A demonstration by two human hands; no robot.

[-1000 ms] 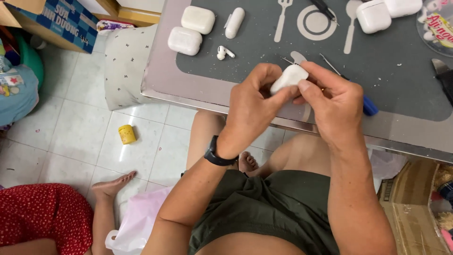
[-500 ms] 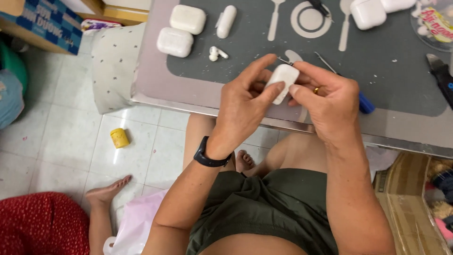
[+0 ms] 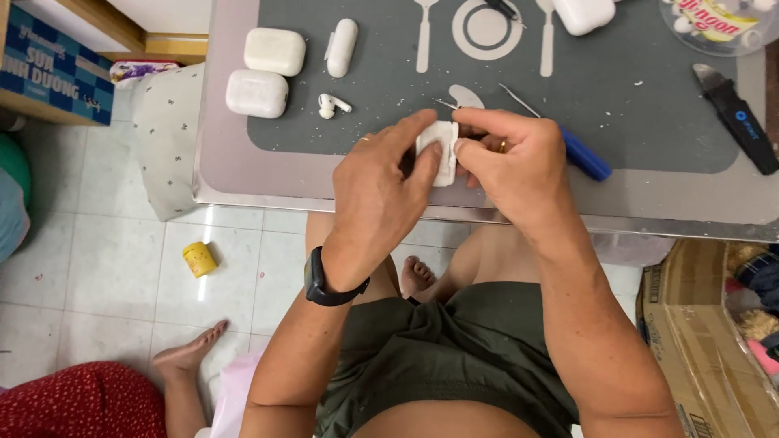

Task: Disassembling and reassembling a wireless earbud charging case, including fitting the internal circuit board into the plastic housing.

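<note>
While I sit at the table [image 3: 243,174] with my knees under its edge, the far left of my view takes in a yellow pot [image 3: 199,259] on the floor tiles and another person's bare foot [image 3: 191,353] beside a red garment. On the grey mat [image 3: 649,122], 2 closed white earbud cases [image 3: 274,50] lie near its left edge, with a loose earbud [image 3: 331,104] just beside them and a narrow white piece [image 3: 342,47] above it. My left hand [image 3: 377,203], a dark watch [image 3: 329,284] on its wrist, is curled around the small white case [image 3: 438,150] from the left, thumb pressed on its front face. My right hand [image 3: 515,166] pinches the same case from the right, fingertips closed on its edge, so both hands have it gripped just above the table's near edge. A thin metal pick [image 3: 519,99] and a blue-handled tool [image 3: 586,154] lie just behind my right hand, and a black pry tool [image 3: 734,113] sits at the far right. I judge the risk is slipping: the shell looks smooth, and a hard squeeze could pop it out over the edge onto the tiles, or crack the thin plastic. I cannot tell whether the lid is open.
</note>
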